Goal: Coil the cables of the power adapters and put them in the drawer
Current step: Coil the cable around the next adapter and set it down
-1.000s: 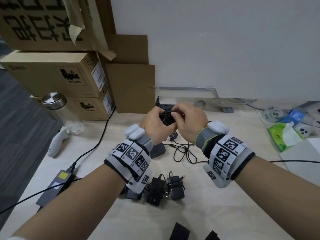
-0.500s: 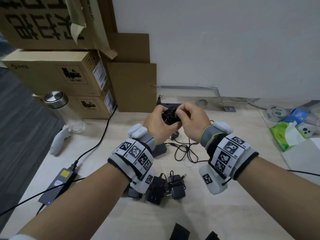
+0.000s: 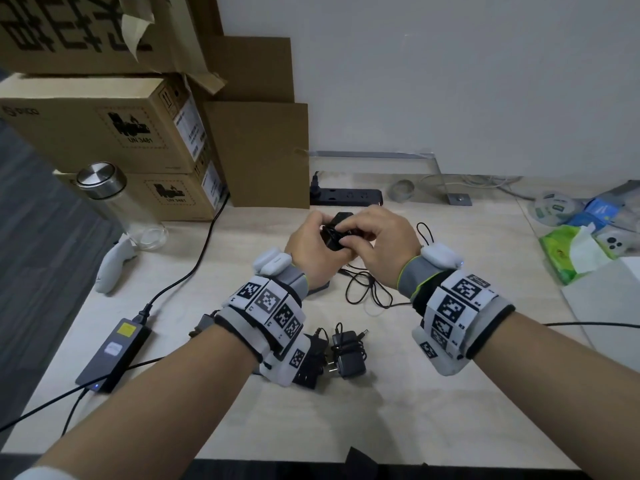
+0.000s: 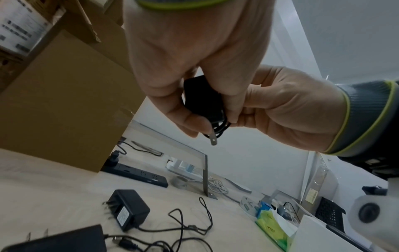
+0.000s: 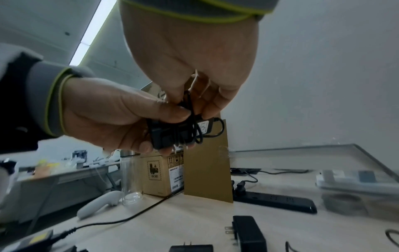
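Note:
A black power adapter with its cable wound round the body is held above the table by both hands. My left hand grips the adapter body from the left, prongs pointing down. My right hand pinches the cable loops on top of the adapter. Two coiled adapters lie near the table's front, partly behind my left wrist. An uncoiled adapter with a loose cable lies below the hands. No drawer is in view.
Stacked cardboard boxes fill the back left, with a glass bottle and a white controller beside them. A laptop power brick lies at the left, a power strip by the wall, and a tissue pack at the right.
Both hands stay on the adapter at about the same spot. My right hand's fingers have shifted over the adapter's top along the cable loops.

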The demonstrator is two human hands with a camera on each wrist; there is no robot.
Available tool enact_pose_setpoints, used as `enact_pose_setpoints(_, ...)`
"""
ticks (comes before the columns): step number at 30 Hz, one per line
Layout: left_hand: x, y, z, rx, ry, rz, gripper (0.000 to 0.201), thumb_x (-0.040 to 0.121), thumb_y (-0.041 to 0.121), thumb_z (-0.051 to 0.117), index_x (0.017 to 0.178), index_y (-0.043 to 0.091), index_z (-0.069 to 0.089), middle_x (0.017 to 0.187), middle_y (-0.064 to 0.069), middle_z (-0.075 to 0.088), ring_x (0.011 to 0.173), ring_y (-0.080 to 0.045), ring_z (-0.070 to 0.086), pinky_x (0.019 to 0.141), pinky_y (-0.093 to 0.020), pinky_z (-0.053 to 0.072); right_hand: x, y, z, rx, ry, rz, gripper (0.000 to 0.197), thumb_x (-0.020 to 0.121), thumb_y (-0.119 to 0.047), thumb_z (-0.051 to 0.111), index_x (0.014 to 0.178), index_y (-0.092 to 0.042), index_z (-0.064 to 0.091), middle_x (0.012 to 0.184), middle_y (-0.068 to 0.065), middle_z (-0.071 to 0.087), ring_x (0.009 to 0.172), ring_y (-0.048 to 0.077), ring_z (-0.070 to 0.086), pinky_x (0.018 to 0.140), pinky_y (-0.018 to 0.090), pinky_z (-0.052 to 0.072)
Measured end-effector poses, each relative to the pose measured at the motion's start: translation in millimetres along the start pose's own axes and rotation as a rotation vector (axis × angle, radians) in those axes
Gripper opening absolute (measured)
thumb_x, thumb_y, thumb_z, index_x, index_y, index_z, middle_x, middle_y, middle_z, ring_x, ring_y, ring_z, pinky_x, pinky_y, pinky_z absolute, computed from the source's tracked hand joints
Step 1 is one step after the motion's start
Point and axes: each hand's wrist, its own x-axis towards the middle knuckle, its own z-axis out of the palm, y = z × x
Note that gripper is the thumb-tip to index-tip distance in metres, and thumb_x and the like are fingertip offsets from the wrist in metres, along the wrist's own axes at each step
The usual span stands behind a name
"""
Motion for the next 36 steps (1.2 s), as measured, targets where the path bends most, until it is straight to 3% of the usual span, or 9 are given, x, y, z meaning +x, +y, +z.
enact_pose_setpoints(5,-7,-6,9,0.009,0.002,-0.049,0.043,0.070,0.037,0.077,0.102,0.025,0.051,0.085,0.004,0.067,0.071,-0.019,0.067,0.067,-0.041,0.058,-9,5,1,0.142,0.017,0.187,0.010,0.073,-0.005,0.077,0.076,-0.013,0.071,0.095,-0.001,0.061,0.083,0.012,0.057,0.072,0.017,0.044)
enact_pose_setpoints(10,-15,-12,17,0.109,-0.064,-0.087,0.046,0.073,0.043,0.075,0.105,0.026,0.047,0.088,0.002,0.066,0.071,-0.021,0.066,0.062,-0.039,0.058,-25,4,-2,0.086,-0.024,0.132,0.010,0.071,-0.010,0.079,0.075,-0.012,0.070,0.097,-0.003,0.063,0.100,0.016,0.053,0.087,0.014,0.035)
enact_pose_setpoints(13,-18,-14,25,0.149,-0.091,-0.095,0.050,0.075,0.044,0.075,0.111,0.025,0.046,0.091,0.001,0.065,0.074,-0.021,0.064,0.063,-0.034,0.054,-32,6,-8,0.016,-0.100,0.189,0.008,0.075,-0.017,0.078,0.080,-0.016,0.071,0.097,0.001,0.064,0.096,0.014,0.054,0.086,0.022,0.039)
enact_pose_setpoints(18,-30,-23,52,0.097,-0.089,-0.196,0.058,0.071,0.055,0.073,0.114,0.029,0.044,0.093,0.004,0.066,0.070,-0.020,0.069,0.067,-0.039,0.058,-50,25,-16,0.060,-0.085,0.227,0.006,0.079,-0.016,0.074,0.076,-0.018,0.069,0.069,-0.019,0.060,0.069,0.001,0.054,0.075,0.030,0.048)
enact_pose_setpoints(20,-42,-27,74,-0.028,-0.041,-0.266,0.054,0.069,0.046,0.079,0.110,0.027,0.049,0.090,0.002,0.068,0.066,-0.019,0.070,0.063,-0.041,0.060,-60,36,-17,0.090,-0.084,0.243,0.009,0.080,-0.020,0.073,0.076,-0.022,0.065,0.068,-0.019,0.061,0.067,0.002,0.056,0.070,0.028,0.049)
enact_pose_setpoints(23,-58,-36,107,-0.286,0.036,-0.405,0.046,0.070,0.026,0.085,0.102,0.020,0.053,0.084,-0.006,0.066,0.060,-0.019,0.068,0.052,-0.041,0.060,-73,52,-18,0.152,-0.083,0.276,0.011,0.079,-0.031,0.069,0.084,-0.026,0.061,0.080,-0.013,0.063,0.070,0.005,0.058,0.066,0.023,0.047)
enact_pose_setpoints(27,-75,-45,138,-0.450,-0.089,-0.570,0.048,0.076,0.022,0.082,0.109,0.013,0.050,0.091,-0.010,0.065,0.073,-0.022,0.069,0.065,-0.044,0.061,-95,80,-18,0.149,-0.112,0.458,0.034,0.078,-0.047,0.065,0.108,-0.032,0.057,0.106,-0.009,0.059,0.082,0.012,0.061,0.072,0.026,0.048)
enact_pose_setpoints(32,-92,-47,165,-0.480,-0.140,-0.641,0.039,0.082,0.008,0.072,0.110,0.014,0.047,0.104,-0.016,0.063,0.081,-0.024,0.066,0.073,-0.043,0.061,-124,110,-8,0.066,-0.446,0.660,0.072,0.074,-0.048,0.074,0.137,-0.037,0.041,0.131,-0.003,0.049,0.108,0.020,0.058,0.091,0.027,0.044)
enact_pose_setpoints(36,-102,-53,173,-0.235,-0.243,-0.576,0.052,0.079,0.015,0.073,0.122,0.019,0.043,0.104,-0.009,0.062,0.085,-0.024,0.066,0.073,-0.042,0.060,-136,128,9,0.037,-0.481,0.728,0.063,0.073,-0.045,0.075,0.130,-0.032,0.050,0.126,0.000,0.057,0.113,0.019,0.055,0.094,0.029,0.044)
